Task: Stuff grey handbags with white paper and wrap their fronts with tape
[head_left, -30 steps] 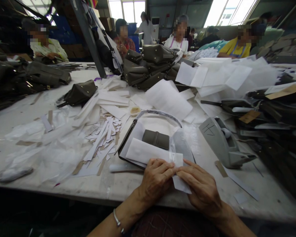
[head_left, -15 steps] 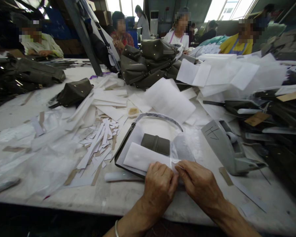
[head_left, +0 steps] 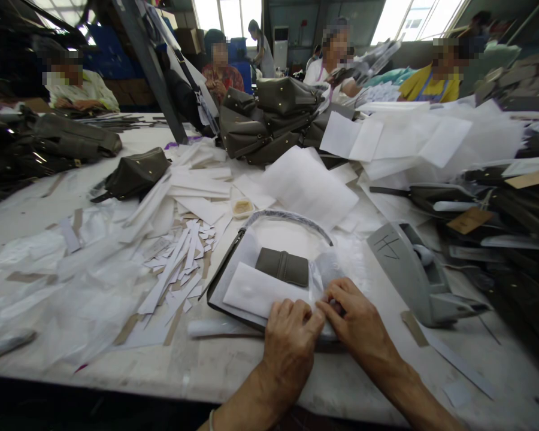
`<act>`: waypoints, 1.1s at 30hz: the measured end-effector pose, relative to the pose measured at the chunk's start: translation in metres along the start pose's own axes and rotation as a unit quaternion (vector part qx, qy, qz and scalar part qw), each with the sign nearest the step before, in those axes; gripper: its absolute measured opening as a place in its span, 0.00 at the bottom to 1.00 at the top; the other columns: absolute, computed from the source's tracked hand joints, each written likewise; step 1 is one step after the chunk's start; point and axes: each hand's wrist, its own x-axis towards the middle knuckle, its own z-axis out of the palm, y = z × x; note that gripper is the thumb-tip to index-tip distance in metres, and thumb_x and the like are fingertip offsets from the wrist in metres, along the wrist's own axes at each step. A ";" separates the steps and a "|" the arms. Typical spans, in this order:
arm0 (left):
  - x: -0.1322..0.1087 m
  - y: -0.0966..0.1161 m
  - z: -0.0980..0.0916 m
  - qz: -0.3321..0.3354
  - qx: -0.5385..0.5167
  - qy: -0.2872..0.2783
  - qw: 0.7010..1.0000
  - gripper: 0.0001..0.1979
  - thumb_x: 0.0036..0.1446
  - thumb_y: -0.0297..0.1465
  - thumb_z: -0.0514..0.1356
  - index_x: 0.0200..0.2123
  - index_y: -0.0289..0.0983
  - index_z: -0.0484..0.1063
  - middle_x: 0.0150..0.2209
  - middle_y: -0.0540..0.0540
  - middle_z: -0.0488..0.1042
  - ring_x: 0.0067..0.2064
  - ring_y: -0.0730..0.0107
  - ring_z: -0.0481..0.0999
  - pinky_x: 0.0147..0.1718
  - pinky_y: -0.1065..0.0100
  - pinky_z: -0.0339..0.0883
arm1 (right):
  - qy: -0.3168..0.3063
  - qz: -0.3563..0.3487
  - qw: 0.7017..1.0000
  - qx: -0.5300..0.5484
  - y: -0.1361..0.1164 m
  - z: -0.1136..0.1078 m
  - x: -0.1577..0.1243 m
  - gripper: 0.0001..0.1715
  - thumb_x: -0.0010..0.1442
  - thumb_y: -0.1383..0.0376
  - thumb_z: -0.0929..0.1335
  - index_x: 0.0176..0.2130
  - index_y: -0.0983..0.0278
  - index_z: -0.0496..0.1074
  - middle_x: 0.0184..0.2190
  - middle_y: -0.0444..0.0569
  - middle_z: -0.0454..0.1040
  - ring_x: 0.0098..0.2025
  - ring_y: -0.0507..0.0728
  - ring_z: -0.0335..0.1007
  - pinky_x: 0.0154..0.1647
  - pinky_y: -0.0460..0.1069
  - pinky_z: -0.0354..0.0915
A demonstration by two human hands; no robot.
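A flat olive-grey handbag [head_left: 285,267] lies on the white table [head_left: 233,365] in front of me, its wrapped handle [head_left: 287,216] arching away. White foam paper [head_left: 254,291] covers most of its front. My left hand [head_left: 291,340] rests curled on the near edge of that paper. Touching it from the right, my right hand [head_left: 358,320] pinches a bit of clear plastic and paper at the bag's lower right corner. Both hands' fingers are closed and meet at the pinch.
A grey tape dispenser [head_left: 413,273] stands to the right. Paper strips [head_left: 179,263] and plastic film [head_left: 85,299] litter the left. More olive bags [head_left: 273,117] pile up behind, dark bags [head_left: 512,221] at the right. Several people sit across the table.
Both hands slid forward over the bag's near edge. The loose white sheet that hung toward me is now tucked under my fingers. The view shifted slightly.
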 end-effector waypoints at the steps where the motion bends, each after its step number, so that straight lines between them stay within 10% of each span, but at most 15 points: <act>1: -0.001 -0.001 0.000 0.008 -0.012 0.007 1.000 0.13 0.70 0.28 0.47 0.39 0.39 0.71 0.32 0.47 0.71 0.33 0.65 0.67 0.34 0.62 0.56 | 0.001 0.003 1.000 0.003 0.000 0.000 0.001 0.09 0.62 0.67 0.66 0.29 0.61 0.65 0.33 0.47 0.68 0.35 0.56 0.66 0.39 0.51 0.63; 12: -0.014 -0.016 -0.006 0.165 -0.070 -0.006 0.984 0.15 0.70 0.27 0.47 0.51 0.33 0.71 0.45 0.43 0.77 0.58 0.63 0.70 0.56 0.59 0.65 | -0.077 0.083 0.993 0.046 0.011 -0.007 0.024 0.06 0.56 0.62 0.69 0.28 0.60 0.71 0.31 0.43 0.71 0.36 0.55 0.67 0.39 0.50 0.61; 22: -0.026 -0.017 0.005 0.181 -0.040 -0.031 0.982 0.17 0.71 0.27 0.44 0.55 0.32 0.68 0.48 0.41 0.76 0.58 0.66 0.70 0.61 0.57 0.61 | -0.032 -0.027 0.999 0.010 0.008 -0.007 0.021 0.08 0.59 0.61 0.69 0.28 0.59 0.74 0.32 0.43 0.73 0.35 0.54 0.70 0.39 0.49 0.62; 33: -0.023 -0.011 0.005 0.150 -0.014 -0.035 0.988 0.15 0.70 0.27 0.47 0.53 0.33 0.69 0.45 0.42 0.76 0.55 0.65 0.72 0.57 0.57 0.65 | -0.011 0.010 0.999 -0.030 -0.002 -0.010 0.031 0.09 0.59 0.59 0.67 0.30 0.60 0.73 0.32 0.44 0.75 0.35 0.55 0.71 0.39 0.50 0.63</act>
